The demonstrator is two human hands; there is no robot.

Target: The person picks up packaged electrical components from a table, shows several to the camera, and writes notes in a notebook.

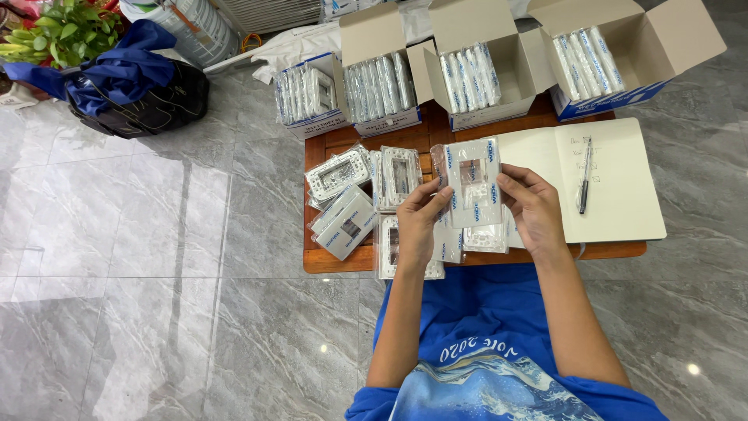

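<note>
- Wrapped switch plate, a white frame in clear plastic, is being held up over the middle of the wooden surface, just above the loose pile
- Left hand is gripping its lower left edge, fingers curled closed on the wrapper; right hand is pinching the right edge, thumb in front
- Loose wrapped plates are lying spread across the left half of the surface, so a good many are already out of their boxes
- Four open cardboard boxes are standing along the far edge, each looking nearly full of upright packs, so much seems left to handle
- Open notebook with a pen is resting at the right edge; only a few lines appear written
</note>
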